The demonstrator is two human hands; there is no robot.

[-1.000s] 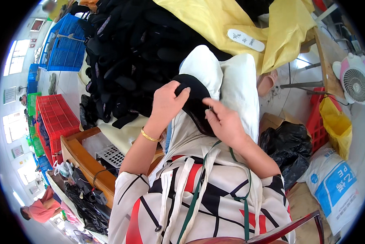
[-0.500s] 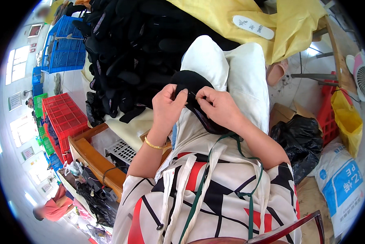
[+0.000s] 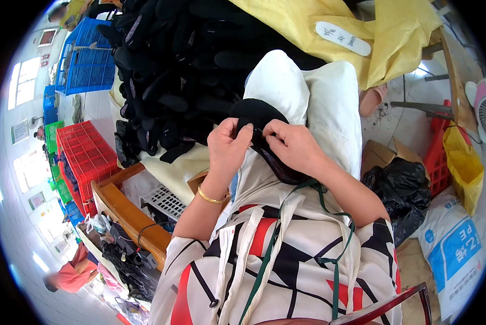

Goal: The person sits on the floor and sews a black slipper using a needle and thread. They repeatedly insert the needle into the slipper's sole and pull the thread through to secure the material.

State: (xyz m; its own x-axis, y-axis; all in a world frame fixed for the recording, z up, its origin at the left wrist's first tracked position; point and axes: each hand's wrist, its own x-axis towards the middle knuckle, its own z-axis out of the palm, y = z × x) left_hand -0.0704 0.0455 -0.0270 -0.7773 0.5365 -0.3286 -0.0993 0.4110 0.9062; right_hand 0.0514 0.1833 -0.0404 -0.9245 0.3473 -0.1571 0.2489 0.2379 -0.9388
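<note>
A black cloth shoe (image 3: 262,111) rests on the white cloth (image 3: 334,116) over my lap, its opening edged in a dark pattern. My left hand (image 3: 227,147) is closed on its left edge, thumb and fingers pinching the fabric. My right hand (image 3: 293,145) pinches at the same edge, a short gap from the left. A tiny bright glint shows at its fingertips; whether it is a needle or thread I cannot make out. Beyond my knees lies a large pile of similar black shoes (image 3: 169,70).
At the left stand a blue crate (image 3: 85,62), a red crate (image 3: 88,157) and a wooden drawer (image 3: 126,216). A yellow sheet (image 3: 394,49) bears a white insole (image 3: 343,38). On the right are a black plastic bag (image 3: 397,187), a fan (image 3: 485,111) and a person's pink slipper (image 3: 372,101).
Both hands keep their pinch on the shoe, with only a slight shift of the fingers. The whole view has moved a little.
</note>
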